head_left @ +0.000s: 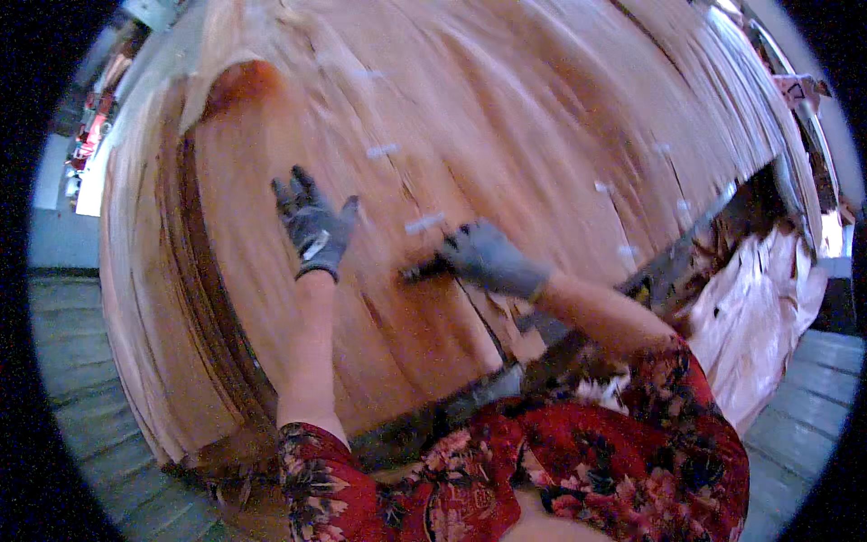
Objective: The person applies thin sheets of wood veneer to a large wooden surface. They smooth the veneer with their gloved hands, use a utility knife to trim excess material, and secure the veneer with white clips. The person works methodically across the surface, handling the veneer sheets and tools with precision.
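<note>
A wide stack of thin wood veneer sheets (406,325) spreads out in front of me. My left hand (316,230), in a grey glove, is open with fingers spread just over or on the top sheet; contact cannot be told. To its right, my gloved right hand (495,260) is closed, blurred by motion, around a short dark tool (423,270) whose kind I cannot make out. Beside that hand a pale strip of tape (425,223) lies across a seam in the veneer. Another tape strip (382,151) sits farther off.
Several more tape pieces (629,251) dot the right part. A split with dark edges (203,244) runs down the left side, below a reddish-brown patch (244,86). Crumpled pale veneer (754,312) hangs at the right. Grey floor (81,352) shows on both sides.
</note>
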The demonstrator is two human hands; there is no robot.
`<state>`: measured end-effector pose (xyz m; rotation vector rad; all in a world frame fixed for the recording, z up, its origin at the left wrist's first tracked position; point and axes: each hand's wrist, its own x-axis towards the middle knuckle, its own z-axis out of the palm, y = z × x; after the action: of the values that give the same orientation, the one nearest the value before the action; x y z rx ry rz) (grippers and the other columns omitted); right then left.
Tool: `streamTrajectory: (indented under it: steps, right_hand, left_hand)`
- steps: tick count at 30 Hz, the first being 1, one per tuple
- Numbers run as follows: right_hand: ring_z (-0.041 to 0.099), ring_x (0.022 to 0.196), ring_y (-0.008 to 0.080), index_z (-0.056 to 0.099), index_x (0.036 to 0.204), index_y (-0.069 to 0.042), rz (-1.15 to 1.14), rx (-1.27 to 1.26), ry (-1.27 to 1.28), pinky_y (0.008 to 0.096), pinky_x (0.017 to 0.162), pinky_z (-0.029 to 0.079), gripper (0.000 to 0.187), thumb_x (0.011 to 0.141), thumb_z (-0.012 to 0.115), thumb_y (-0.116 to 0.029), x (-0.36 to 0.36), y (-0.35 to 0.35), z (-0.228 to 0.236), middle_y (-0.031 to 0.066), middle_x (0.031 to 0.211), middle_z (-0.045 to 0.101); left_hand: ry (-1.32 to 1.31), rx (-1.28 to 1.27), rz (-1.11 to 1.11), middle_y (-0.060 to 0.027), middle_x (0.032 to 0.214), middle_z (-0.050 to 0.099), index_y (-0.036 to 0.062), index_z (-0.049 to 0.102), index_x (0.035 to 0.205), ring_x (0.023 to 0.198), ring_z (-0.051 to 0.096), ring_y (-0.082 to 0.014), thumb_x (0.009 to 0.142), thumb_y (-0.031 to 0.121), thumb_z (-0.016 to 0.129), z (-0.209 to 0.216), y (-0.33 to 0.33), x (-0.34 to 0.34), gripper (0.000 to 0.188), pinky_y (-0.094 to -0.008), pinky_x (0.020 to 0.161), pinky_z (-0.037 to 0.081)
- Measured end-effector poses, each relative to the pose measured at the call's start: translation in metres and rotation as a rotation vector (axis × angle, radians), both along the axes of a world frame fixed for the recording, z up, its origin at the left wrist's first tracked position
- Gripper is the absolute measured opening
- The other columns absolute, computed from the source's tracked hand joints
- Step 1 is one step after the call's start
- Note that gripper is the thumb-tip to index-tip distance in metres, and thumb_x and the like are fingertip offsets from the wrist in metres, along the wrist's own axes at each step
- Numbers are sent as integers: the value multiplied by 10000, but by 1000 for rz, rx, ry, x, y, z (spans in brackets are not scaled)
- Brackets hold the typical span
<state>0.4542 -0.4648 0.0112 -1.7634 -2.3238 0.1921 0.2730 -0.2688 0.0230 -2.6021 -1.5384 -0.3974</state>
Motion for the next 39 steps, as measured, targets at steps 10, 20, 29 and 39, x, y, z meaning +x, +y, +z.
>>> streamTrajectory:
  steps: [10,20,29,39]
  right_hand:
    - [546,660,126,589,931,-49,-594,47,1322,266,584,449,186,768,576,-138,58,-68,13,5,741,567]
    - [536,820,110,609,938,-22,-975,-130,1407,245,687,437,186,753,587,-12,-29,-220,17,27,971,608]
    - [462,496,54,496,1210,-51,-715,-628,1641,208,420,343,488,797,655,-258,-98,-184,53,23,784,614]
    - [556,687,96,621,976,-7,-875,-198,1635,247,606,458,222,780,654,-104,-51,-255,26,-3,833,624]
  left_hand:
    - [296,-180,95,-263,1190,502,-54,354,1289,1104,491,-368,803,346,526,-73,-9,-86,652,-416,900,418]
    - [-1637,-1282,60,-101,838,610,15,599,893,783,587,-214,814,190,551,8,-24,-123,197,-324,765,485]
    - [-2062,-1291,-19,-24,810,593,87,610,814,803,545,-162,855,213,509,-58,-65,-68,166,-308,789,451]
    - [-2099,-1511,87,-103,1008,600,31,569,981,971,560,-264,820,250,520,-61,-171,-55,276,-406,896,441]
